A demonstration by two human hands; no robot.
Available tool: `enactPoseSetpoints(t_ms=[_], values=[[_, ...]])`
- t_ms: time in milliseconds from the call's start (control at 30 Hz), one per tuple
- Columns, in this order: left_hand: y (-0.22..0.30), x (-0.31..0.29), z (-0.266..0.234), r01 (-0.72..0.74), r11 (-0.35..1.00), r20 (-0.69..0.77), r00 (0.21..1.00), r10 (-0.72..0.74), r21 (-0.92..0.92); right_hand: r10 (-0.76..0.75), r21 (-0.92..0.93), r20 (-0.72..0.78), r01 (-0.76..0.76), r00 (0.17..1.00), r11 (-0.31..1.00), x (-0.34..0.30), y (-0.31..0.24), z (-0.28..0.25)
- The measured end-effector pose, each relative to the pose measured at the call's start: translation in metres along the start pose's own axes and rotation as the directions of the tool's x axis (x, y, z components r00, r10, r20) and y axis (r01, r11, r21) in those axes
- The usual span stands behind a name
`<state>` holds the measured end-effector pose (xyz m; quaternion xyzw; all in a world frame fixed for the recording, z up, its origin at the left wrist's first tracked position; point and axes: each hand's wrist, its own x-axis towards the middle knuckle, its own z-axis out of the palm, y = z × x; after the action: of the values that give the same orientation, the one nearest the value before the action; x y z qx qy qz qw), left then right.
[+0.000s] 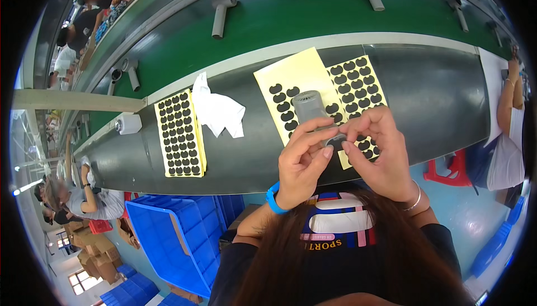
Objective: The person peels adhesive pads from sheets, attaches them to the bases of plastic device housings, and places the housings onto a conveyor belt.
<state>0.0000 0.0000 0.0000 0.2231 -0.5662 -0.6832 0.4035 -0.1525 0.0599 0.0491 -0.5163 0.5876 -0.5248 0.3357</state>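
Note:
A grey hair dryer (309, 107) lies over the yellow sticker sheets, its vented round end facing up and away from me. My left hand (305, 163) closes its fingers around the nearer part, which they mostly hide. At my fingertips shows a small dark rounded piece (335, 140), apparently a black sticker at the dryer's near end. My right hand (380, 152) pinches at this piece with thumb and forefinger. Under the dryer is a yellow sheet (305, 65), partly peeled, with black notched round stickers (288, 116). A fuller sheet (358, 85) lies to its right.
A stack of sticker sheets (180, 135) and a crumpled white cloth (218, 107) lie left on the black table (436, 99). Beyond, a green conveyor belt (291, 10) carries grey hair dryers (221, 12). A blue crate (179, 239) stands below left; other people sit at both sides.

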Motion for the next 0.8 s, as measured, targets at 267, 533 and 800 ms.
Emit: enactPoseSetpoints(t_ms=[267, 533, 800], values=[[0.000, 0.001, 0.002, -0.023, 1.000, 0.032, 0.999, 0.023, -0.019, -0.057, -0.348, -0.018, 0.047, 0.998, 0.936, -0.003, -0.005, -0.004], [-0.002, 0.000, 0.000, -0.003, 1.000, 0.048, 0.999, 0.003, -0.008, -0.076, -0.364, -0.041, 0.056, 0.996, 0.930, -0.003, -0.007, -0.001], [-0.004, -0.002, -0.007, -0.050, 0.998, 0.045, 0.998, 0.048, 0.031, -0.224, -0.658, 0.008, 0.174, 0.974, 0.733, -0.002, -0.015, -0.003]])
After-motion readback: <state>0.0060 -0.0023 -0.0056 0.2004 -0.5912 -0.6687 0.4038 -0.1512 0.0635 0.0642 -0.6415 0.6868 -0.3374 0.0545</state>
